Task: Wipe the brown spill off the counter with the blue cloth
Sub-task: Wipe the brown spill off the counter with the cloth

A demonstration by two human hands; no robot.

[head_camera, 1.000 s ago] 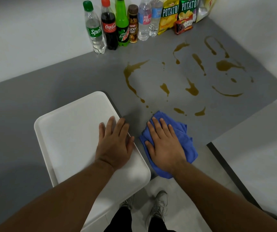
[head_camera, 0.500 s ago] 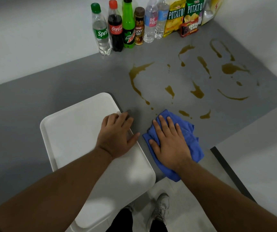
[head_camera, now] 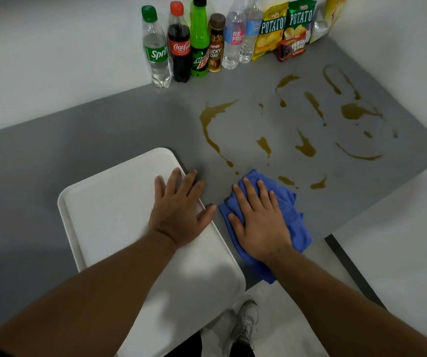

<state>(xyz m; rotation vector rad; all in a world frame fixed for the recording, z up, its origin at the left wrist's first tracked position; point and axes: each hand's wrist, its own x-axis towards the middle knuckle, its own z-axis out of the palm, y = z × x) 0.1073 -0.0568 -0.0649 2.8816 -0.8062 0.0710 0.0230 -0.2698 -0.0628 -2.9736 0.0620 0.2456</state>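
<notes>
Brown spill (head_camera: 306, 148) lies in streaks and blobs over the right half of the grey counter (head_camera: 99, 130). The crumpled blue cloth (head_camera: 296, 224) sits at the near edge of the spill, its far corner close to the nearest brown drops. My right hand (head_camera: 257, 220) lies flat on the cloth, fingers spread, pressing it onto the counter. My left hand (head_camera: 178, 210) rests flat on the right rim of a white tray (head_camera: 109, 207), its fingertips reaching onto the counter, and holds nothing.
Several drink bottles (head_camera: 181, 47) stand in a row against the back wall, with chip bags (head_camera: 284, 27) and a small red box (head_camera: 291, 48) to their right. The counter's front edge (head_camera: 336, 243) runs just right of the cloth. The tray overhangs that edge; a shoe (head_camera: 245, 323) shows below.
My right hand has slid the cloth a little forward, closer to the nearest drops. My left hand's fingers curled half a second ago and now lie flat again on the tray rim.
</notes>
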